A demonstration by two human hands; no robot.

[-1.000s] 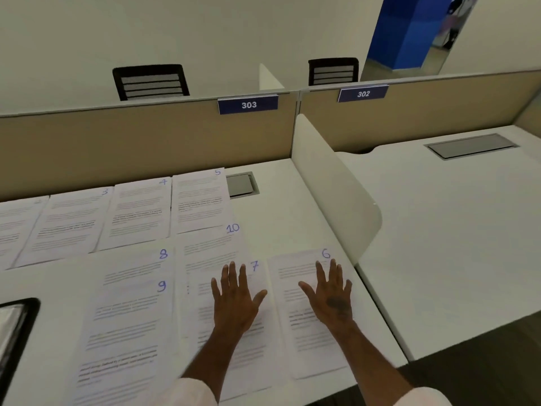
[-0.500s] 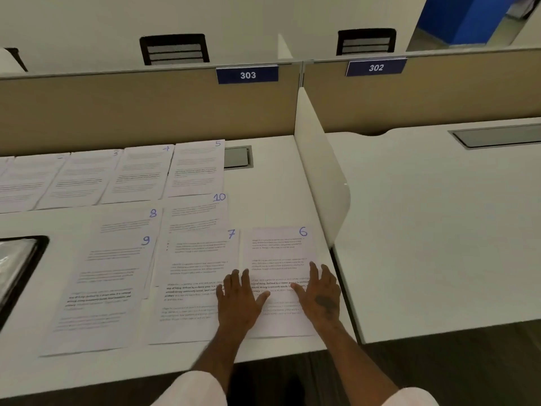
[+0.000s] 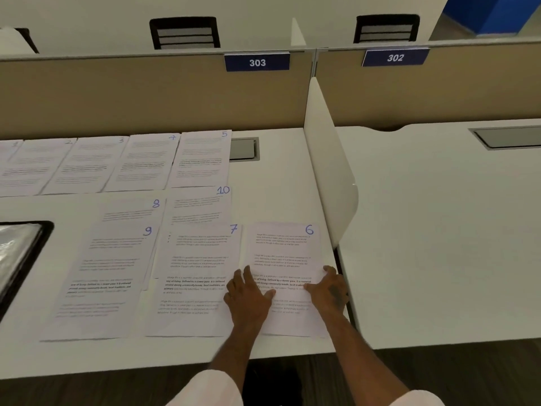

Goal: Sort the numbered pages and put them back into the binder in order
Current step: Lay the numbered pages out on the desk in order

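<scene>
White desk (image 3: 278, 177) has the numbered pages (image 3: 143, 162) laid out, 1 to 5 in the back row, 6 to 10 nearer, and the black binder (image 3: 17, 253) sits at the left edge. Left hand (image 3: 248, 297) lies flat, fingers straight, over the seam between page 7 (image 3: 199, 259) and page 6 (image 3: 281, 253); right hand (image 3: 329, 291) presses flat on page 6's right edge, gripping nothing.

Pages (image 3: 202, 159) are showing as thin matt white paper. Desk (image 3: 278, 177) is looking smooth, matt white. Binder (image 3: 17, 253) is catching light: glossy clear plastic, black rim. Partition (image 3: 117, 95) is looking like matt beige cloth. Divider (image 3: 328, 171) is showing smooth and faintly sheened. Sleeves (image 3: 216, 388) are looking like white cloth.
</scene>
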